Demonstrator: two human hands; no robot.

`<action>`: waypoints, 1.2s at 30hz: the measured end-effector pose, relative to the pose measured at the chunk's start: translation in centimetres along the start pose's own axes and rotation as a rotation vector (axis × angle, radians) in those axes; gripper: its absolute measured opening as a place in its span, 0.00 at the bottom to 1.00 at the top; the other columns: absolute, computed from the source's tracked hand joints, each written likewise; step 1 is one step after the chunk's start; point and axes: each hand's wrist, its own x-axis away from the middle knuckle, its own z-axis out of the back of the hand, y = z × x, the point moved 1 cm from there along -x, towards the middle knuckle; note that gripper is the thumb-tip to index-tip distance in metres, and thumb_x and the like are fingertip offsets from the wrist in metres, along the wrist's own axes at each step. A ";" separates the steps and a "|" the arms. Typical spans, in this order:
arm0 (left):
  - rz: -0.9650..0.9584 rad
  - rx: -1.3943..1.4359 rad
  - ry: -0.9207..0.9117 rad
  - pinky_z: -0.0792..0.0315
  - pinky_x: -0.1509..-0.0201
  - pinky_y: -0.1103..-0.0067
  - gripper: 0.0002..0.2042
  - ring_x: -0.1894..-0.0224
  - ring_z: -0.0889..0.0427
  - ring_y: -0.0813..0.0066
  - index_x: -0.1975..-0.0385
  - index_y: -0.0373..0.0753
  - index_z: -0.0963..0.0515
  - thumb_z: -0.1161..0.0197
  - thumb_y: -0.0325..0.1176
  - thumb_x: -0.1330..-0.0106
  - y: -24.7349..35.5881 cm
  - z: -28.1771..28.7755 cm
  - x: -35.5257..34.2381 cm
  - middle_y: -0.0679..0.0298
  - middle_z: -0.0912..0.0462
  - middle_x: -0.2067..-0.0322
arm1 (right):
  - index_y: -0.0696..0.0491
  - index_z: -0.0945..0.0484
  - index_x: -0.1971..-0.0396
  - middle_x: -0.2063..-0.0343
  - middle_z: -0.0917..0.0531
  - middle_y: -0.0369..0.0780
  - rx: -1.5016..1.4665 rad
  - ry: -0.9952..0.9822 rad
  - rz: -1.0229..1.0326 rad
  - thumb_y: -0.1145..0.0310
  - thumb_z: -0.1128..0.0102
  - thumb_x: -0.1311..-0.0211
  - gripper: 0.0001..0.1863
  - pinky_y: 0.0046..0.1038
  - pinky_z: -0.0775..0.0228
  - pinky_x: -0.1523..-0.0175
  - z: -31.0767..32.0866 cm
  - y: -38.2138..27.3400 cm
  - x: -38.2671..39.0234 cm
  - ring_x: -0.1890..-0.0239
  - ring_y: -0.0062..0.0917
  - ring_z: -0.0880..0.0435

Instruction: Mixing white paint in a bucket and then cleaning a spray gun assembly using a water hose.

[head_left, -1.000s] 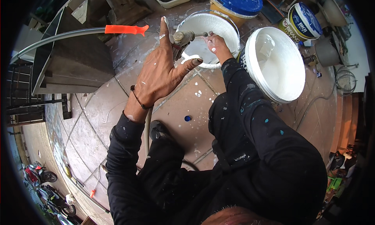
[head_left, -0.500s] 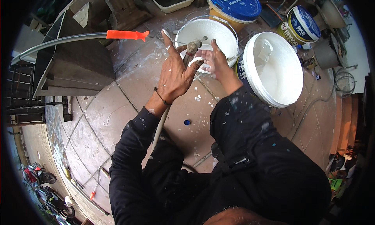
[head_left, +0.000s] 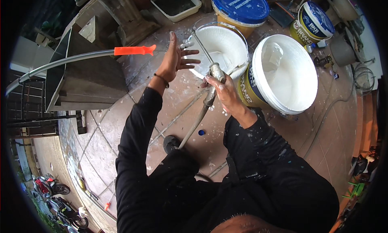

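Observation:
My right hand (head_left: 226,93) is closed round a paint-smeared metal wand (head_left: 217,72), a thin rod with a thicker fitting. A pale hose (head_left: 196,126) runs from its lower end down toward my legs. The wand's tip points away from me, over the left part of a white bucket (head_left: 240,47) with white paint inside. My left hand (head_left: 178,60) is open beside the wand, fingers spread and holding nothing I can see. Behind it passes the thin wire of a paint roller with an orange handle (head_left: 133,50) on a long grey pole (head_left: 68,58). Its white roller head (head_left: 187,44) shows past my fingers.
To the right stands a larger white-lined bucket (head_left: 287,77). Blue-lidded paint buckets (head_left: 242,8) (head_left: 317,22) and a shallow tray (head_left: 178,18) are at the back. A grey angular container (head_left: 87,75) is on the left. A blue cap (head_left: 201,132) lies on the paint-spattered tiles.
The wand has passed from beside my left hand into my right hand's grip, its rod now showing lengthwise. My left hand has turned edge-on, fingers spread. My right hand has come nearer me.

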 end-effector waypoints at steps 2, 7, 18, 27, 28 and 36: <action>0.055 0.041 0.020 0.28 0.39 0.60 0.52 0.47 0.17 0.52 0.32 0.31 0.40 0.73 0.78 0.37 -0.1 1.3 -2.9 0.46 0.23 0.42 | 0.60 0.26 0.63 0.74 0.23 0.37 0.087 0.022 0.017 0.60 0.44 0.34 0.16 0.26 0.30 0.67 -0.7 -0.5 1.2 0.73 0.21 0.22; 0.099 0.220 0.184 0.22 0.46 0.60 0.42 0.48 0.17 0.52 0.36 0.33 0.36 0.66 0.70 0.29 -4.6 1.3 -9.0 0.46 0.20 0.46 | 0.54 0.30 0.74 0.83 0.30 0.32 0.046 0.220 0.022 0.64 0.44 0.31 0.13 0.22 0.38 0.78 -1.4 -2.5 4.9 0.83 0.16 0.32; 0.065 0.216 0.120 0.16 0.56 0.69 0.20 0.64 0.13 0.63 0.51 0.27 0.28 0.51 0.43 0.23 -8.8 -1.4 -13.9 0.50 0.14 0.60 | 0.54 0.25 0.72 0.83 0.26 0.31 0.137 0.385 -0.248 0.57 0.38 0.31 0.16 0.18 0.37 0.82 0.1 -2.6 6.2 0.85 0.13 0.30; 0.059 -0.014 0.228 0.16 0.66 0.72 0.11 0.70 0.14 0.68 0.55 0.29 0.25 0.48 0.32 0.24 -11.3 -0.5 -16.4 0.52 0.14 0.65 | 0.54 0.25 0.71 0.83 0.26 0.31 0.109 0.391 -0.265 0.57 0.38 0.31 0.16 0.18 0.38 0.82 0.9 -1.7 6.0 0.85 0.13 0.30; 0.100 -0.040 0.234 0.17 0.69 0.72 0.10 0.73 0.15 0.68 0.59 0.29 0.24 0.46 0.32 0.25 -11.5 -0.5 -16.4 0.52 0.14 0.67 | 0.54 0.25 0.71 0.83 0.26 0.31 0.111 0.384 -0.268 0.57 0.38 0.31 0.16 0.18 0.38 0.82 0.9 -1.7 5.9 0.85 0.13 0.30; 0.105 -0.303 0.164 0.40 0.84 0.80 0.17 0.87 0.36 0.78 0.65 0.37 0.25 0.53 0.43 0.22 -11.4 -0.9 -15.3 0.61 0.26 0.81 | 0.52 0.25 0.70 0.82 0.26 0.30 0.117 0.385 -0.315 0.59 0.37 0.31 0.14 0.18 0.38 0.82 0.8 -1.7 5.8 0.85 0.12 0.29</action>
